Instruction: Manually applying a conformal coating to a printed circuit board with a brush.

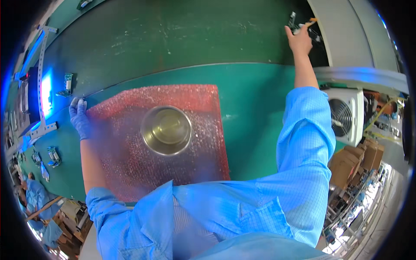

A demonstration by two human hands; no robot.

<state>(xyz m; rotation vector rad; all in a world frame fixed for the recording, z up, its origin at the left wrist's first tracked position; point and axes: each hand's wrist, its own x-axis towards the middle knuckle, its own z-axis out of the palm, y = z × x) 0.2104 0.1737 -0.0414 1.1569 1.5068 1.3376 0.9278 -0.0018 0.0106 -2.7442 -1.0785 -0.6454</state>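
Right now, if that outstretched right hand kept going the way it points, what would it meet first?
The right hand already reaches a small part on the dark belt. Beyond that probably comes the grey housing, though depth is unclear.

right hand (300, 42) outstretched, left hand (79, 118) flat

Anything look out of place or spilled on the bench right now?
Nothing stands out. The metal bowl sits upright on the red bubble-wrap sheet, left hand at its corner, right hand grasping a small part on the belt.
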